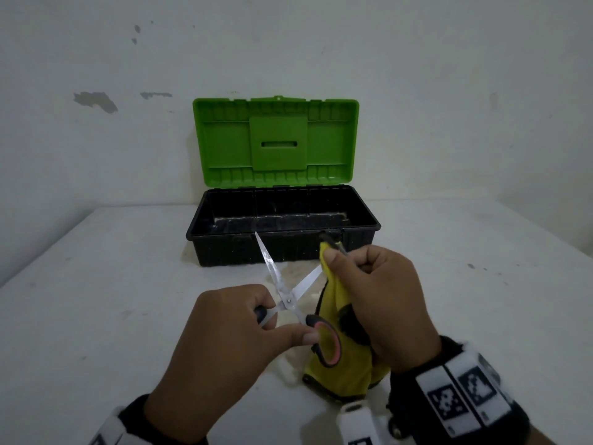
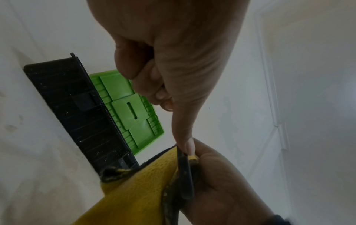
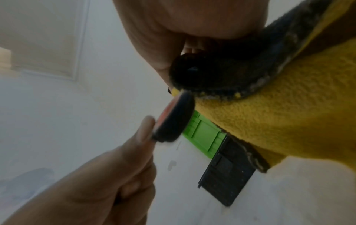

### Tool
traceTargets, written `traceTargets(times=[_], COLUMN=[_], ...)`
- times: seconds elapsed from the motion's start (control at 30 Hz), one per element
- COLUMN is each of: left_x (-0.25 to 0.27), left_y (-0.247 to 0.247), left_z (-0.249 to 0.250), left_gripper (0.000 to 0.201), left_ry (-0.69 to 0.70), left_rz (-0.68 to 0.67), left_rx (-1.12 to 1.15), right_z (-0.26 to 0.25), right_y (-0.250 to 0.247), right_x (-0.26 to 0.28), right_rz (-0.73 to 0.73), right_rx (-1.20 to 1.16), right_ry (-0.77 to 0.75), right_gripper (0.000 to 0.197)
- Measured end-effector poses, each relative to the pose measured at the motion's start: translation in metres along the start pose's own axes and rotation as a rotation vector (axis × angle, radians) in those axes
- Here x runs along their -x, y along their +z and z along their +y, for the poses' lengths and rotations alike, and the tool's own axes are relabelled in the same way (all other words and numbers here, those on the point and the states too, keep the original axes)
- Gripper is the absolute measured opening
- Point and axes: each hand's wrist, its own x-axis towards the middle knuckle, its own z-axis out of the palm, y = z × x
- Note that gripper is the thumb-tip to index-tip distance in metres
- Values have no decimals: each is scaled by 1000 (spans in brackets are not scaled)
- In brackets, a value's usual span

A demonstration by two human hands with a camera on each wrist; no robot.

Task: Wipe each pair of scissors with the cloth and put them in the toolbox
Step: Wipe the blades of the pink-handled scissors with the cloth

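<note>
A pair of scissors (image 1: 290, 297) with black and pink handles is held over the table, blades spread apart. My left hand (image 1: 244, 329) grips the handles, its thumb pressed against the pink-lined loop (image 3: 173, 118). My right hand (image 1: 375, 290) holds a yellow cloth (image 1: 340, 358) with a dark edge and pinches it around the right blade near its tip. The cloth (image 2: 138, 179) hangs down to the table. Behind stands the toolbox (image 1: 221, 232), black with a green lid (image 1: 276, 139) raised; its inside looks bare.
The white table (image 1: 96, 300) runs up to a white wall with chipped paint. The toolbox sits at the table's far edge against the wall. Both wrists wear bands with black-and-white markers (image 1: 462, 393).
</note>
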Motion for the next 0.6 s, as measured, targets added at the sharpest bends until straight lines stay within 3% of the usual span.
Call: traceTargets(times=[0.17, 0.27, 0.47, 0.6], left_x=[1, -1, -2, -2], left_y=[-1, -3, 4, 4], left_z=[1, 3, 22, 24], left_gripper=[58, 58, 52, 54], left_ry=[-13, -15, -92, -82], left_rz=[39, 75, -8, -24], left_rx=[23, -52, -360, -541], right_z=[-4, -12, -16, -16], right_y=[-18, -21, 4, 13], right_x=[-16, -9, 17, 18], right_rz=[77, 5, -185, -172], right_rx=[-56, -40, 39, 42], right_ry=[38, 29, 27, 34], right_gripper=[39, 35, 26, 28])
